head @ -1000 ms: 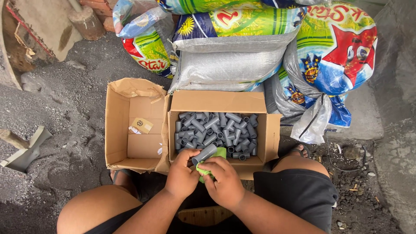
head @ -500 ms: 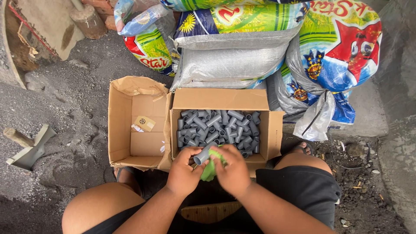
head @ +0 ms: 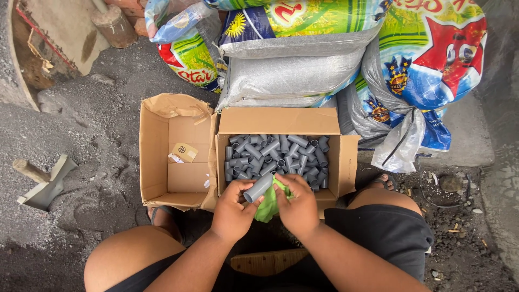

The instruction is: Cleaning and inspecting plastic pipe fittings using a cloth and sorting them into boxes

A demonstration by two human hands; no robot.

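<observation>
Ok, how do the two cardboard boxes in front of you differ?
The right box is filled with short grey pipe pieces; the left box holds only a paper slip. The left box's far flap is crumpled; the right box's far flap is flat. Both are open, brown, touching side by side on gritty ground.

A rough work yard or building site: gritty dark ground (head: 81, 130), stacked woven sacks (head: 292, 75), a brick wall (head: 127, 6), and a cardboard box (head: 346, 162) full of grey pipe fittings (head: 275, 154).
</observation>
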